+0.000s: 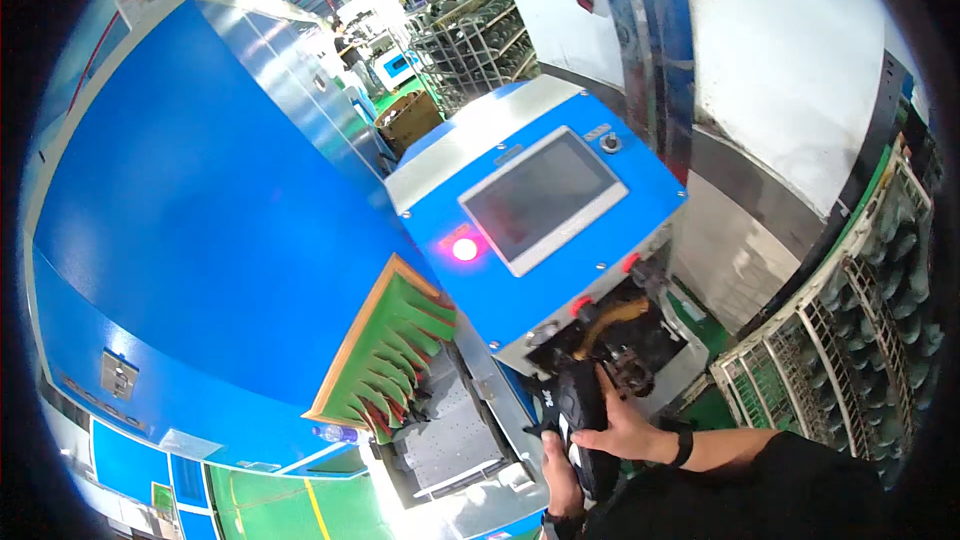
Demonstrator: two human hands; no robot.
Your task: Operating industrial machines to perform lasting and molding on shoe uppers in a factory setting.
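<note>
A black shoe (583,402) is held upright between my two hands, in front of the open working part (630,365) of a blue machine. My right hand (630,430) grips its right side, the thumb lying across it. On the lower left side, my left hand (562,475) is closed against the shoe, thumb pointing up. Its upper end is close to the dark metal parts and a yellowish curved piece (612,322) in the machine; whether they touch I cannot tell.
Above is the machine's dark screen (543,198) with a lit red button (465,248). Left stands a large blue cabinet (220,210), its opening hung with green strips (400,340) over a grey perforated bed (440,440). Wire racks (800,350) of dark shoe-shaped pieces stand right. A person (345,45) stands far back.
</note>
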